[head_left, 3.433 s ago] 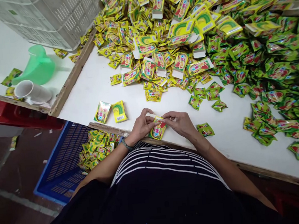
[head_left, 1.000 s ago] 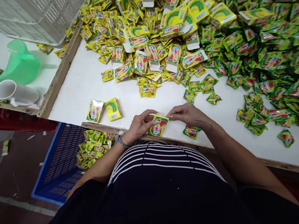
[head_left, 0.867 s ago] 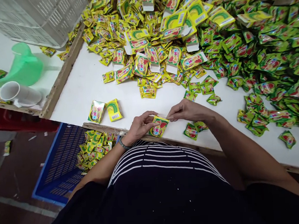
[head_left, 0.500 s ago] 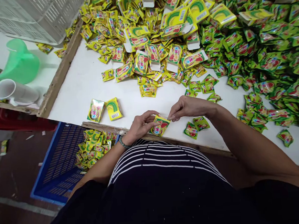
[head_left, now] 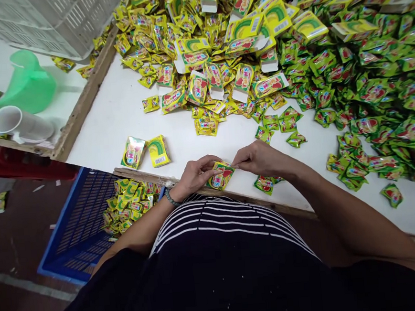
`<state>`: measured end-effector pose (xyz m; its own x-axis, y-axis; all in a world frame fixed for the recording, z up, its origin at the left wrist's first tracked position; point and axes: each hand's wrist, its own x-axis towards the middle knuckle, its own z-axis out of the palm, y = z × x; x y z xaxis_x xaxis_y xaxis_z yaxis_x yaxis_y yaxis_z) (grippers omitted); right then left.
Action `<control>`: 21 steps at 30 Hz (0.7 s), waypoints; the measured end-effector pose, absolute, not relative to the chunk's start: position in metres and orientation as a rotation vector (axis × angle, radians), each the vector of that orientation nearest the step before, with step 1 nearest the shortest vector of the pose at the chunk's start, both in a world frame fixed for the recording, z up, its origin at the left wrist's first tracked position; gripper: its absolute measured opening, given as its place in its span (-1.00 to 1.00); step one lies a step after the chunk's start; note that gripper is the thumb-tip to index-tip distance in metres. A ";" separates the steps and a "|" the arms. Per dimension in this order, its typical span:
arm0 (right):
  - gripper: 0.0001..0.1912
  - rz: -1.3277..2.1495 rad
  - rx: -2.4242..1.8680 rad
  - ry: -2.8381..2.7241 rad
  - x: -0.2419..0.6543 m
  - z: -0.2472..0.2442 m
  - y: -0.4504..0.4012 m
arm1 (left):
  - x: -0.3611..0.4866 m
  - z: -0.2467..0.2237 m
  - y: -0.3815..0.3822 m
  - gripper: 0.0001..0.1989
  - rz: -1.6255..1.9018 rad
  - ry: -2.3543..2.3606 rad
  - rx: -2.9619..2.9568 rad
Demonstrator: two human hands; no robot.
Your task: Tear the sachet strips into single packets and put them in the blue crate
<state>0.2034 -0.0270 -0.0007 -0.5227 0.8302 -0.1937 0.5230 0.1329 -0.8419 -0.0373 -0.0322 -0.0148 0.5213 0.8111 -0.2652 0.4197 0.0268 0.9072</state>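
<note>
Two bare hands work at the near edge of the white tabletop point(head_left: 101, 130). Your left hand point(head_left: 196, 174) holds one small yellow-and-green printed cardboard box point(head_left: 220, 176) in a narrow pinch of thumb and fingers, right at that edge. Your right hand point(head_left: 256, 159) has its fingertips drawn together at the box's upper right corner; whether anything is caught between them, you cannot tell.

Just below your right hand lie two green foil packets point(head_left: 263, 184), one partly hidden. To your left, two more boxes point(head_left: 146, 151) lie side by side, and below the tabletop one blue plastic basket point(head_left: 64, 248) holds yellow packets point(head_left: 128, 205), too many to count. One green packet point(head_left: 392, 194) lies alone at the right.

Farther off you have one white plastic cup point(head_left: 21, 124), one translucent green plastic scoop point(head_left: 31, 88), one grey slatted crate point(head_left: 75, 29), and an uncountable heap of yellow and green packets point(head_left: 375, 92) with boxes among them
</note>
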 end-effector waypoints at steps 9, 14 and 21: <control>-0.66 1.028 -1.297 -1.962 0.162 -0.030 -0.056 | -0.039 -0.024 -0.035 -0.59 0.504 1.117 1.587; -0.67 0.776 -1.356 -1.882 0.162 -0.041 -0.075 | -0.042 -0.014 -0.029 -0.64 0.551 1.180 1.653; -0.52 0.773 -1.727 -2.080 0.235 -0.067 -0.120 | -0.107 0.049 0.025 -0.78 0.275 2.064 1.946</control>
